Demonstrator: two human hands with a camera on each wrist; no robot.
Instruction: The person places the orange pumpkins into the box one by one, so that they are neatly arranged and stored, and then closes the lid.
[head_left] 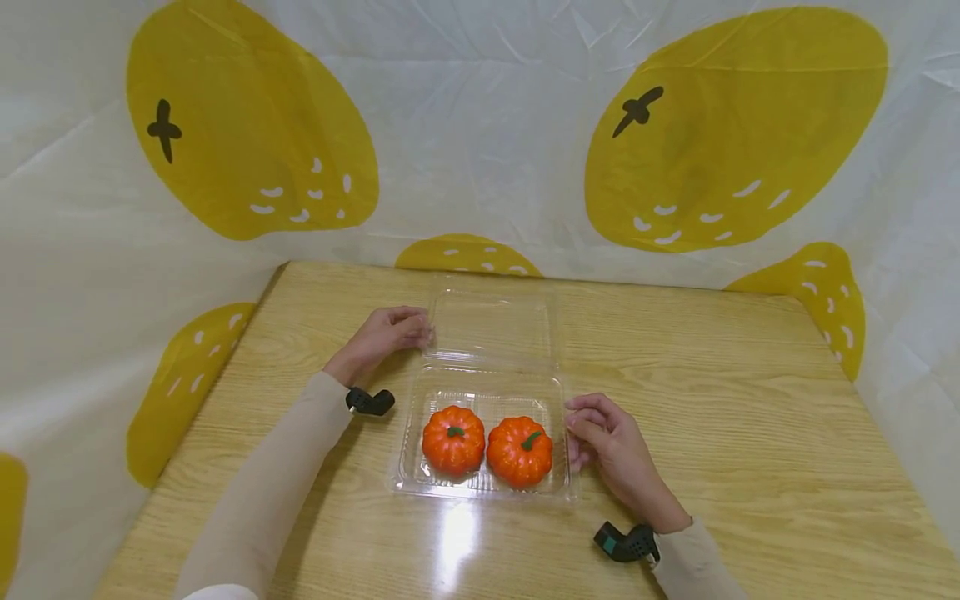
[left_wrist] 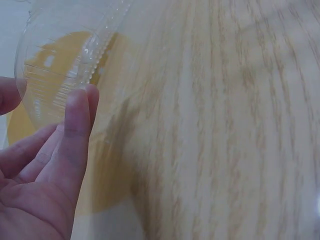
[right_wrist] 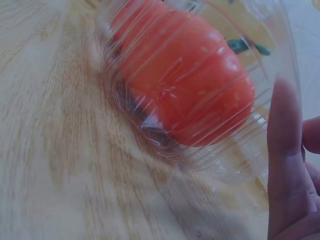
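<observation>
A clear plastic clamshell container point(head_left: 480, 493) lies unfolded on the table, its lid point(head_left: 491, 325) spread toward the back. Two small orange pumpkins point(head_left: 453, 442) with green stems sit side by side in the base. At the lid's left edge, my left hand point(head_left: 381, 337) pinches the thin plastic; the left wrist view shows thumb point(left_wrist: 77, 115) and fingers on either side of it. My right hand point(head_left: 617, 454) grips the base's right rim, close to the right pumpkin point(right_wrist: 185, 80). Part of the right fingers is hidden behind the thumb in the right wrist view.
The wood-grain table point(head_left: 712, 400) extends around the container on all sides. A white cloth with yellow lemon prints point(head_left: 480, 125) hangs along the back and both sides. Each wrist carries a small black camera point(head_left: 371, 402).
</observation>
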